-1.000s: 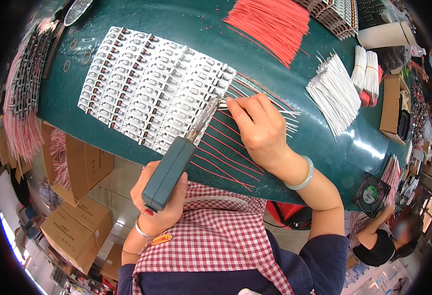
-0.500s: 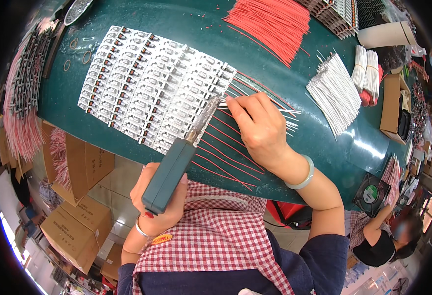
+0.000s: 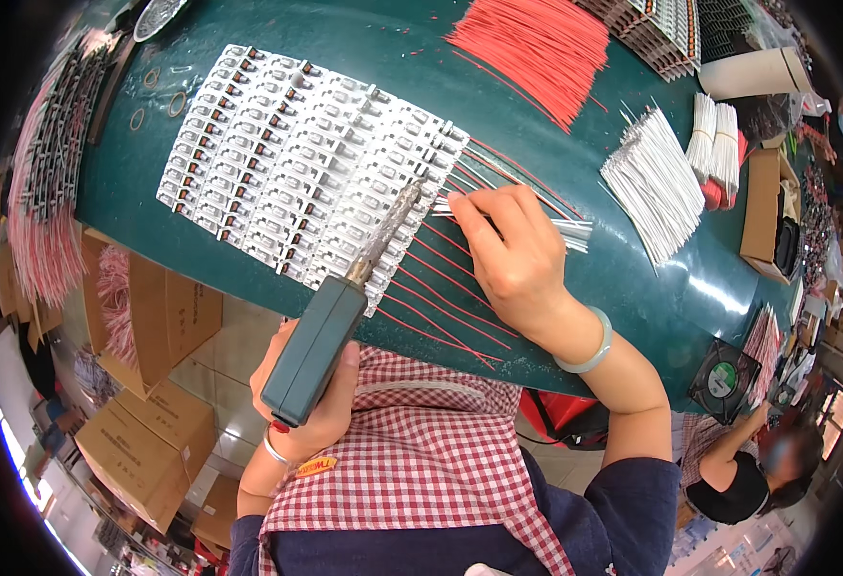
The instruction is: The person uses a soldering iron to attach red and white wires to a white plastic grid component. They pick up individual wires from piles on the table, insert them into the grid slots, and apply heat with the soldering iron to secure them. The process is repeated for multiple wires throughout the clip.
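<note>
1. Down at the table's near edge, the left hand (image 3: 311, 408) is wrapped tight round the teal handle of a soldering iron (image 3: 330, 331), whose metal tip reaches up onto the right edge of the panel of small white circuit boards (image 3: 297, 163).
2. Just right of that tip, the right hand (image 3: 513, 254) lies palm-down with fingers drawn together, pressing a few white wires (image 3: 561, 228) flat on the table so their ends meet the boards; whether it pinches one wire cannot be told.
3. Judging from how things lie, a row of red wires (image 3: 441, 298) already fans out from the panel's right edge beneath that hand, so part of this edge looks wired; most of the panel shows no leads.
4. Further out on the green table (image 3: 373, 48) sit a large heap of loose red wires (image 3: 537, 43) and a bundle of white wires (image 3: 652, 182), plenty unused.
5. Around these: stacked boards top right, a cardboard box (image 3: 762, 206) at the right, a small fan (image 3: 724, 379), and finished pieces with pink leads (image 3: 42, 202) hanging at the left.
6. Nothing blocks the tip, though the fingers lie close beside it.
</note>
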`<state>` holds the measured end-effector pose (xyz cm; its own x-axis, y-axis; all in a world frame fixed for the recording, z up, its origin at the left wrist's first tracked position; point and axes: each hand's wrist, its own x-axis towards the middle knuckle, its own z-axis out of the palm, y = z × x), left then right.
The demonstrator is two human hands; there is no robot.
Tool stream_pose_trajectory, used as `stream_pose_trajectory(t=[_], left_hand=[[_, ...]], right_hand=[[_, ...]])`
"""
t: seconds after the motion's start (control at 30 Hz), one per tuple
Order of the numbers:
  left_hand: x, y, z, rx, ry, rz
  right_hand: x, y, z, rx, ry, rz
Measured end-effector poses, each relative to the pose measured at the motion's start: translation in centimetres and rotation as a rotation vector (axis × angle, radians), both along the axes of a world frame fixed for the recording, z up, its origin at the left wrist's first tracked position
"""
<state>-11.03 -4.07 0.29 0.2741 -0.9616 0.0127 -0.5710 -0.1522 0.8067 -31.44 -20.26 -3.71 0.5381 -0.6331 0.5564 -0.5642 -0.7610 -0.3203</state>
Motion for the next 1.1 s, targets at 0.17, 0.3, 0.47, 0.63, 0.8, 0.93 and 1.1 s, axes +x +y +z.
stream_pose_trajectory(t=[0.17, 0.3, 0.47, 0.63, 0.8, 0.93, 1.1], left_hand=[[-0.2, -0.7, 0.5, -0.05, 0.008, -0.036], [-0.2, -1.2, 0.9, -0.067, -0.041, -0.085], [-0.4, -1.2, 0.9, -0.034, -0.032, -0.075], [-0.5, -1.5, 1.0, -0.027, 0.007, -0.072], [-0.5, -1.7, 1.4, -0.028, -0.019, -0.092], [-0.6, -1.2, 0.8, -0.088, -0.006, -0.057], [-0.1, 0.1, 0.3, -0.075, -0.012, -0.055]], right_hand=[[0.0, 0.4, -0.2, 0.019, 0.015, 0.036], [0.1, 0.5, -0.2, 0.023, 0.035, 0.03], [0.2, 0.5, -0.2, 0.014, 0.047, 0.03], [0.2, 0.6, -0.3, 0.012, 0.05, 0.031], [0.2, 0.6, -0.2, 0.012, 0.063, 0.031], [0.3, 0.6, -0.3, 0.006, 0.059, 0.027], [0.1, 0.6, -0.5, -0.012, 0.078, 0.044]])
